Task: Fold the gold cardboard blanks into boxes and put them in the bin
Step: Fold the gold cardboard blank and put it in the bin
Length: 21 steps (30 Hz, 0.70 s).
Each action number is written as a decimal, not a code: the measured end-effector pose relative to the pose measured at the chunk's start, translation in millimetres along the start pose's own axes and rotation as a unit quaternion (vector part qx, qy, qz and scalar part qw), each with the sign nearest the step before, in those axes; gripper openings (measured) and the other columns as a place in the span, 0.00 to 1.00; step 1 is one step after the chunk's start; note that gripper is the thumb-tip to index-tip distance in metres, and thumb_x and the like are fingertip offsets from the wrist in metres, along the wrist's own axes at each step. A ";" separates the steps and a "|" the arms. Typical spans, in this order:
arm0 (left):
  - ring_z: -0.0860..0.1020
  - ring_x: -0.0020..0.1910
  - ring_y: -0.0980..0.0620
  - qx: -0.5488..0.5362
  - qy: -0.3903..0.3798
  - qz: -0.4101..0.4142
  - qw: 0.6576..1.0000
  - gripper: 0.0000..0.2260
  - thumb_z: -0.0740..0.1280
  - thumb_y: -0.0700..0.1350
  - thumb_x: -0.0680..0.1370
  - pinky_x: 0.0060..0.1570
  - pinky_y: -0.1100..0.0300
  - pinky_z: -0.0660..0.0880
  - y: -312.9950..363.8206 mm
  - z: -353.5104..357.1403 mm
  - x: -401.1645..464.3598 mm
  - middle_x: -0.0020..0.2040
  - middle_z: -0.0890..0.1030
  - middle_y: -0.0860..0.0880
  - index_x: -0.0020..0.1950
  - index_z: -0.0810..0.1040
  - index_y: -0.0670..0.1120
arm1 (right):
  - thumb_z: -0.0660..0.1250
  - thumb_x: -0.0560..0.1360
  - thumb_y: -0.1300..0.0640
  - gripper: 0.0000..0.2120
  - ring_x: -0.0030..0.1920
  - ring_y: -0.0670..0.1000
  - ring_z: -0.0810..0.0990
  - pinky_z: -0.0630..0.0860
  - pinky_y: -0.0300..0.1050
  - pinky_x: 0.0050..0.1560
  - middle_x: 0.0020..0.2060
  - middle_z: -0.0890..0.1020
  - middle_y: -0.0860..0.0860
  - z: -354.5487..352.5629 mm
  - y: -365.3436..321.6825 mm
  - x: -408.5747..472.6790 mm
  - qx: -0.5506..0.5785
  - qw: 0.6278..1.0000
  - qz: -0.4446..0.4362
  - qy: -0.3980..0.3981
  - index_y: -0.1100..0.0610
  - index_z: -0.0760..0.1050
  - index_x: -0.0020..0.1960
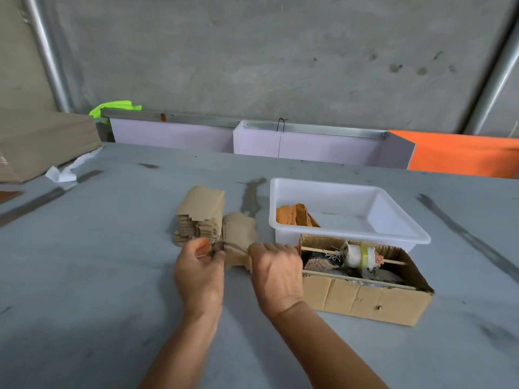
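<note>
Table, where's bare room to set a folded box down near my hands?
Bare table left of the left hand and stack, and before both hands. Crowded to the right: right hand, cardboard box, bin.

Single wide-angle view from head height, looking forward and down across a grey table (pixel 98 276) toward a concrete wall (pixel 280 51) at the far side. Close to both forearms, which enter from the bottom edge, with the left hand (pixel 200 272) and right hand (pixel 276 272) near the frame's centre and a white bin (pixel 415 234) just right of centre. Straight lines bowed toward the edges, as with the metal poles (pixel 47 51) leaning in at the upper corners.
</note>
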<state>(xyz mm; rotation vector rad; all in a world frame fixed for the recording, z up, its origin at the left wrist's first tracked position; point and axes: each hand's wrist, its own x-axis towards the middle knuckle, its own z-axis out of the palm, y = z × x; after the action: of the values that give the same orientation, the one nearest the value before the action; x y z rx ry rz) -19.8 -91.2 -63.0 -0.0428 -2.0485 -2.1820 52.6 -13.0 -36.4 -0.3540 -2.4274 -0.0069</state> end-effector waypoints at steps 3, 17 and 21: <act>0.76 0.49 0.53 0.064 -0.047 0.059 0.995 0.22 0.76 0.38 0.68 0.50 0.67 0.70 4.7 -3.2 -3.5 0.55 0.77 0.48 0.61 0.76 0.45 | 0.70 0.69 0.60 0.04 0.30 0.58 0.77 0.64 0.43 0.29 0.28 0.80 0.56 -23.1 10.0 -10.6 0.094 0.990 0.107 -0.011 0.57 0.80 0.36; 0.77 0.31 0.60 -0.023 -0.336 0.050 0.940 0.14 0.72 0.30 0.69 0.34 0.70 0.73 23.3 11.6 -69.9 0.31 0.82 0.51 0.33 0.81 0.49 | 0.71 0.71 0.66 0.09 0.40 0.47 0.83 0.79 0.39 0.40 0.36 0.85 0.49 -78.4 96.4 -90.8 0.483 0.821 0.305 0.016 0.52 0.82 0.39; 0.78 0.38 0.61 0.063 -0.349 0.273 0.894 0.12 0.74 0.33 0.67 0.44 0.70 0.72 13.3 5.9 -91.1 0.35 0.81 0.55 0.32 0.80 0.49 | 0.75 0.65 0.70 0.11 0.38 0.43 0.80 0.73 0.32 0.41 0.34 0.82 0.43 -88.4 119.3 -121.3 0.261 0.953 0.136 0.076 0.55 0.81 0.36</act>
<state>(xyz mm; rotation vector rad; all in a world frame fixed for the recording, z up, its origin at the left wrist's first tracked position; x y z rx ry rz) 71.5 -78.0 -60.5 -1.3834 -2.0929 -1.7979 227.7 62.8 -54.8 -0.4193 -2.1074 0.6884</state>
